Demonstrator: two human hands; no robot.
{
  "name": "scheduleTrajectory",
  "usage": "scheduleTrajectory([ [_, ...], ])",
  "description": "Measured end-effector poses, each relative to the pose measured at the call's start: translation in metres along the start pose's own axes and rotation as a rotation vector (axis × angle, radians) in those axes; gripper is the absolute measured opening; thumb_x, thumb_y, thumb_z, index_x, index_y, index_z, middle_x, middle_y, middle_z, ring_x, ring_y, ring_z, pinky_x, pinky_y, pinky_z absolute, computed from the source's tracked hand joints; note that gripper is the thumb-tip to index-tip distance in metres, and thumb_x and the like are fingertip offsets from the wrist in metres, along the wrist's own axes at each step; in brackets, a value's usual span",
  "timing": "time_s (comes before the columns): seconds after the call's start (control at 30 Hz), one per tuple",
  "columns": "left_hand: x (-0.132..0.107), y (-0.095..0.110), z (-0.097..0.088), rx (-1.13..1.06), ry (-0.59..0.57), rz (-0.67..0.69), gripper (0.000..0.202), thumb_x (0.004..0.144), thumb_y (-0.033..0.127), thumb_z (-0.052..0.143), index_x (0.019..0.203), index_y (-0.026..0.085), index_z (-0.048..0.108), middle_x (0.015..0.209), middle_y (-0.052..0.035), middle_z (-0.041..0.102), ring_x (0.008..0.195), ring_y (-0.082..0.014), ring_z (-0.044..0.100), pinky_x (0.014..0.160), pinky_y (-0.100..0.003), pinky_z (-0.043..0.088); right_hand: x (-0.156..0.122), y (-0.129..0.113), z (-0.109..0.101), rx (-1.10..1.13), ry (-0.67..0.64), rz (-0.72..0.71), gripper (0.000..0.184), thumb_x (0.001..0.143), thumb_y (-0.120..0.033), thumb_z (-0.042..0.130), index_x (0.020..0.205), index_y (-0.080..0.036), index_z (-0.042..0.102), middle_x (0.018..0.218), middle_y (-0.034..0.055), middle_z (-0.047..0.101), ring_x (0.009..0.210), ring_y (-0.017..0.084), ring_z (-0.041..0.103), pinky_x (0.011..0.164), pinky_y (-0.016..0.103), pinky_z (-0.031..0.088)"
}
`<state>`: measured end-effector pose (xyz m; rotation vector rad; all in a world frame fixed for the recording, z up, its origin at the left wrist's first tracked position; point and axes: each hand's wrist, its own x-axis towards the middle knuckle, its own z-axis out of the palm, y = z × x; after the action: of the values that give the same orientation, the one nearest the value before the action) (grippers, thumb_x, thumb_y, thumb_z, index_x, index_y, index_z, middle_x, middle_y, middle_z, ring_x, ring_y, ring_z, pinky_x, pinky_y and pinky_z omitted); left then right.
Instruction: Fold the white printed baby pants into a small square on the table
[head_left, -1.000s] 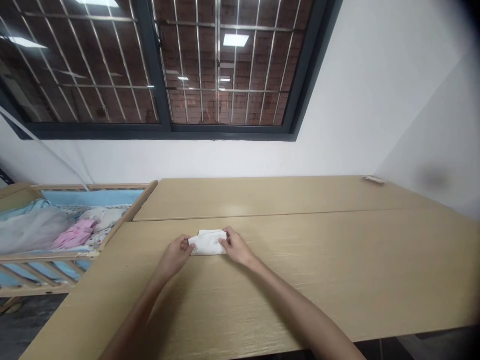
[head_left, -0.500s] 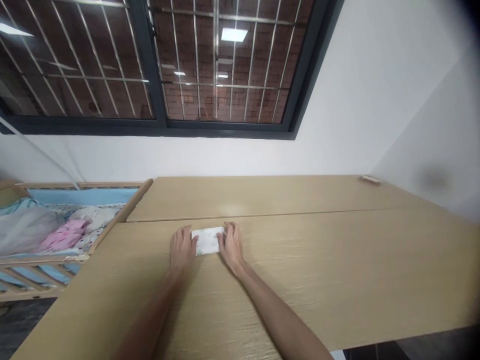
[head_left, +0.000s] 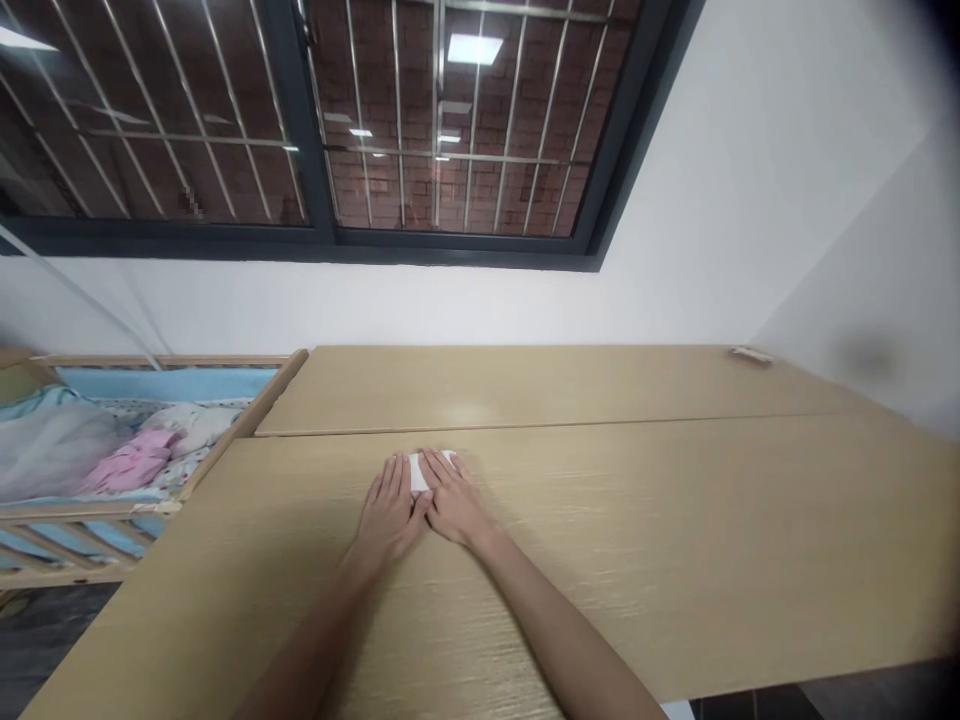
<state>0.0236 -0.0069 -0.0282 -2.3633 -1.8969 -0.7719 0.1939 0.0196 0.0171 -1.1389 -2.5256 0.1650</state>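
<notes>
The left hand and right hand lay flat and open, side by side, pressing a folded white cloth beneath them on the table, where uneven pressure could shift its folds.

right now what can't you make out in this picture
Head view:
White cloth: almost all covered by the left hand and right hand lying flat on it; its folds and print are hidden.
Small object at the far right corner of the table: too small to identify.
Crib: cut off by the left edge; its rail hides part of the bedding.
</notes>
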Motion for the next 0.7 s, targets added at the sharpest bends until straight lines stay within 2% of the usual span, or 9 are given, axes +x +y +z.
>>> scheduleTrajectory([
  [0.17, -0.006, -0.021, 0.007, 0.039, 0.029, -0.034, 0.074, 0.102, 0.057, 0.024, 0.155, 0.006, 0.024, 0.157, -0.0253, 0.033, 0.151, -0.0342, 0.023, 0.118, -0.054, 0.029, -0.01, 0.011, -0.006, 0.027, -0.003, 0.104, 0.065, 0.105, -0.048, 0.026, 0.159, -0.011, 0.023, 0.163, 0.0144, 0.026, 0.154, 0.024, 0.016, 0.124, 0.049, 0.015],
  [0.27, -0.006, -0.022, 0.005, 0.054, 0.048, -0.026, 0.076, 0.101, 0.059, 0.026, 0.155, 0.006, 0.023, 0.158, -0.0261, 0.031, 0.15, -0.0361, 0.023, 0.116, -0.055, 0.03, -0.013, 0.015, -0.007, 0.041, 0.003, 0.11, 0.067, 0.105, -0.049, 0.025, 0.16, -0.011, 0.02, 0.164, 0.0153, 0.024, 0.154, 0.024, 0.015, 0.123, 0.049, 0.018],
  [0.37, -0.001, -0.019, -0.005, 0.067, 0.104, -0.015, 0.078, 0.098, 0.061, 0.034, 0.153, 0.006, 0.027, 0.16, -0.0254, 0.027, 0.151, -0.0384, 0.02, 0.116, -0.056, 0.029, -0.011, 0.016, -0.01, 0.055, 0.048, 0.075, 0.067, 0.105, -0.048, 0.03, 0.159, -0.009, 0.02, 0.164, 0.0175, 0.024, 0.154, 0.026, 0.015, 0.123, 0.049, 0.02],
  [0.43, 0.004, -0.017, -0.013, 0.043, 0.143, 0.01, 0.076, 0.096, 0.061, 0.041, 0.15, 0.009, 0.035, 0.16, -0.0232, 0.03, 0.149, -0.0379, 0.025, 0.115, -0.054, 0.031, -0.01, 0.016, -0.015, 0.063, 0.098, 0.062, 0.066, 0.103, -0.046, 0.037, 0.158, -0.011, 0.025, 0.163, 0.0178, 0.026, 0.152, 0.029, 0.018, 0.121, 0.05, 0.022],
  [0.57, 0.006, -0.012, -0.022, -0.058, 0.102, 0.07, 0.06, 0.095, 0.056, 0.047, 0.14, 0.016, 0.048, 0.144, -0.0177, 0.054, 0.134, -0.0319, 0.05, 0.109, -0.049, 0.039, -0.012, 0.017, -0.02, 0.103, 0.107, 0.015, 0.058, 0.1, -0.04, 0.047, 0.152, -0.018, 0.039, 0.155, 0.0161, 0.042, 0.143, 0.03, 0.035, 0.117, 0.051, 0.029],
  [0.63, 0.003, -0.009, -0.02, -0.062, 0.068, 0.087, 0.059, 0.095, 0.054, 0.049, 0.14, 0.016, 0.049, 0.141, -0.0176, 0.057, 0.131, -0.0315, 0.053, 0.108, -0.048, 0.04, -0.013, 0.019, -0.018, 0.13, 0.062, 0.015, 0.056, 0.097, -0.037, 0.051, 0.149, -0.019, 0.044, 0.153, 0.015, 0.046, 0.142, 0.03, 0.038, 0.116, 0.05, 0.03],
  [0.7, 0.001, -0.006, -0.017, -0.045, 0.05, 0.089, 0.061, 0.093, 0.052, 0.051, 0.141, 0.014, 0.047, 0.146, -0.0193, 0.052, 0.134, -0.0329, 0.05, 0.109, -0.048, 0.04, -0.013, 0.021, -0.014, 0.162, 0.03, 0.033, 0.057, 0.093, -0.033, 0.055, 0.147, -0.018, 0.047, 0.154, 0.0142, 0.044, 0.144, 0.029, 0.035, 0.117, 0.049, 0.03],
])
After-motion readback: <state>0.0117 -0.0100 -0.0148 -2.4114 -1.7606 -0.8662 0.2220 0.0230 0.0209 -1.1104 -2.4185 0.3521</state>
